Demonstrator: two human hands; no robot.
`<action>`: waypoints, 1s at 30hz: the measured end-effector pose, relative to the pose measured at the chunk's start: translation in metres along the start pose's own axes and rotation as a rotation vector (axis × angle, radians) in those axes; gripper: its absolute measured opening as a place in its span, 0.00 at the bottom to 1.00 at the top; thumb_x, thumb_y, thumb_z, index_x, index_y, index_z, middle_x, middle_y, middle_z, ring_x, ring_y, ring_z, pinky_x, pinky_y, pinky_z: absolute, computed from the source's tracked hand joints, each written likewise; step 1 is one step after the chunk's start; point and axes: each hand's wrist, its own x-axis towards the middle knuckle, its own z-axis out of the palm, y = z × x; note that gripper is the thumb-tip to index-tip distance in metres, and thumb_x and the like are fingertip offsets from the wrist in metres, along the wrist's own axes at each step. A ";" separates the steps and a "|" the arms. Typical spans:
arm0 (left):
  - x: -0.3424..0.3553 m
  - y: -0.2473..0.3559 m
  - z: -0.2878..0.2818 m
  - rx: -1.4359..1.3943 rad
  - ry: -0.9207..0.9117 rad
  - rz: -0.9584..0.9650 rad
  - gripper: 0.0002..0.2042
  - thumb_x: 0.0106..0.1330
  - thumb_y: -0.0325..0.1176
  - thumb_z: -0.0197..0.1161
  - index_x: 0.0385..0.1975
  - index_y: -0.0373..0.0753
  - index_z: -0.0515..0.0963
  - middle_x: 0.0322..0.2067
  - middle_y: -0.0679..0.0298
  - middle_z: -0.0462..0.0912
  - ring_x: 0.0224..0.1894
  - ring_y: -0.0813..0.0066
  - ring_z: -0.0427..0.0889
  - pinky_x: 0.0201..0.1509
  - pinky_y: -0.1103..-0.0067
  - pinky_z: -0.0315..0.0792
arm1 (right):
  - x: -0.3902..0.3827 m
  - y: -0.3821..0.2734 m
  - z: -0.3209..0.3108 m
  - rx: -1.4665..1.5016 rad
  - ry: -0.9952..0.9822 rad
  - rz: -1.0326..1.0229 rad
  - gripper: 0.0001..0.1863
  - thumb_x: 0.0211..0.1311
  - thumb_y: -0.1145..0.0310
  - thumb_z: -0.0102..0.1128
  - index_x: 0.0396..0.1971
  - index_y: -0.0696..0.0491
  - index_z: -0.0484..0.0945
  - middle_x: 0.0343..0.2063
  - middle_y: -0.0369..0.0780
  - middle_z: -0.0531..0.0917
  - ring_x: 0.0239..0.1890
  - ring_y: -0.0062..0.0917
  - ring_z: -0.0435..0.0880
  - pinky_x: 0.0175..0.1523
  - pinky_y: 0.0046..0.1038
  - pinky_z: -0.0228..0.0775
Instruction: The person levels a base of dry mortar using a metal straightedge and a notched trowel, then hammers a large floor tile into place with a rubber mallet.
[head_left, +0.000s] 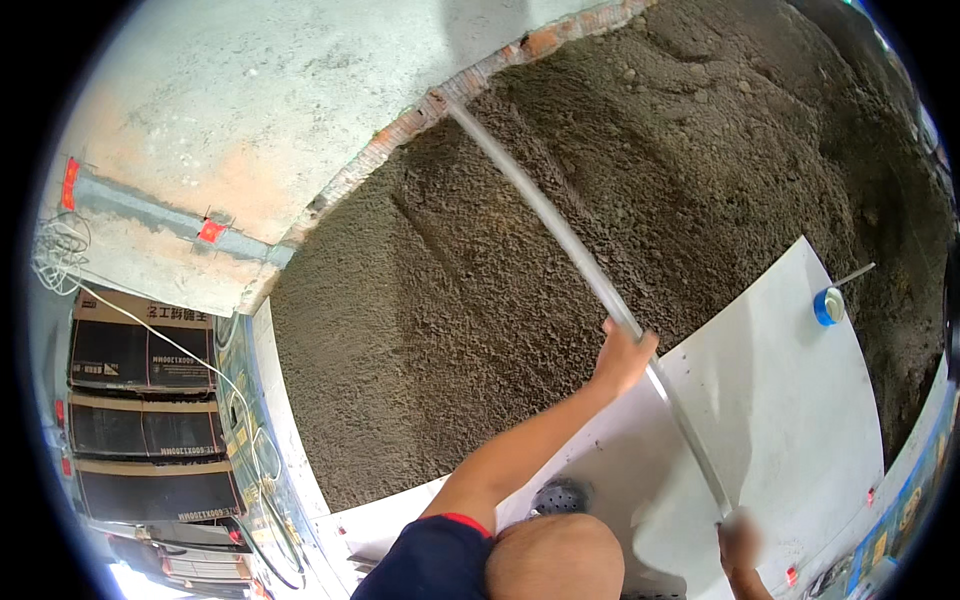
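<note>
A long metal screed bar lies across a bed of damp grey-brown mortar. Its far end meets the brick edge at the foot of the wall, and its near end passes over a large pale tile. My left hand is wrapped round the bar, just where mortar and tile meet. At the near end, my right hand is closed on the bar; part of it is blurred. The mortar left of the bar looks fairly flat, while rougher, lumpier mortar lies to its right.
A whitish wall with a brick base borders the mortar. Stacked dark cartons and a loose white cable are at the left. On the tile's far corner sits a blue round item beside a thin rod. My knee and a perforated shoe are close by.
</note>
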 end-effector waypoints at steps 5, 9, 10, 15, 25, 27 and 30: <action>-0.093 -0.045 -0.097 0.125 0.082 -0.172 0.26 0.63 0.43 0.58 0.47 0.22 0.64 0.39 0.40 0.77 0.40 0.48 0.81 0.50 0.63 0.74 | -0.002 0.002 -0.018 0.054 -0.465 -0.147 0.21 0.57 0.67 0.63 0.50 0.55 0.73 0.38 0.45 0.80 0.40 0.38 0.80 0.44 0.37 0.71; -0.090 -0.113 -0.147 0.239 0.203 -0.230 0.31 0.60 0.41 0.59 0.55 0.24 0.57 0.45 0.36 0.75 0.48 0.43 0.78 0.54 0.61 0.72 | 0.024 -0.055 -0.015 0.030 -0.522 -0.310 0.20 0.57 0.73 0.55 0.51 0.58 0.72 0.39 0.47 0.80 0.38 0.40 0.80 0.42 0.39 0.71; -0.075 -0.111 -0.154 0.241 0.231 -0.241 0.33 0.59 0.40 0.59 0.56 0.24 0.55 0.47 0.35 0.75 0.50 0.41 0.78 0.55 0.60 0.71 | 0.035 -0.073 -0.012 0.030 -0.499 -0.330 0.20 0.57 0.75 0.53 0.51 0.58 0.72 0.39 0.48 0.80 0.37 0.40 0.80 0.41 0.40 0.72; 0.010 -0.096 -0.169 0.153 0.544 -0.083 0.45 0.55 0.36 0.61 0.68 0.26 0.41 0.62 0.33 0.59 0.62 0.42 0.67 0.65 0.63 0.63 | 0.088 -0.187 -0.015 0.192 -0.411 -0.333 0.12 0.56 0.76 0.51 0.41 0.58 0.74 0.28 0.49 0.79 0.28 0.45 0.77 0.33 0.45 0.68; 0.063 -0.167 -0.140 -0.237 0.364 0.055 0.46 0.55 0.34 0.60 0.69 0.26 0.39 0.61 0.38 0.62 0.61 0.45 0.69 0.67 0.69 0.62 | 0.060 -0.135 0.014 0.265 -0.204 -0.255 0.13 0.53 0.77 0.59 0.40 0.56 0.78 0.33 0.45 0.81 0.33 0.39 0.79 0.37 0.36 0.72; 0.052 -0.101 -0.074 -0.023 0.349 -0.075 0.45 0.55 0.33 0.60 0.69 0.26 0.39 0.60 0.38 0.63 0.61 0.45 0.68 0.67 0.69 0.62 | 0.048 -0.098 0.024 0.231 -0.148 -0.236 0.16 0.53 0.78 0.59 0.44 0.57 0.78 0.36 0.44 0.81 0.35 0.38 0.80 0.39 0.35 0.72; 0.033 -0.088 -0.068 0.185 0.383 0.103 0.41 0.56 0.31 0.59 0.66 0.26 0.43 0.57 0.39 0.64 0.59 0.45 0.68 0.64 0.65 0.63 | 0.027 -0.093 0.030 0.255 -0.116 -0.202 0.18 0.53 0.77 0.59 0.47 0.57 0.77 0.38 0.45 0.82 0.36 0.39 0.80 0.39 0.36 0.72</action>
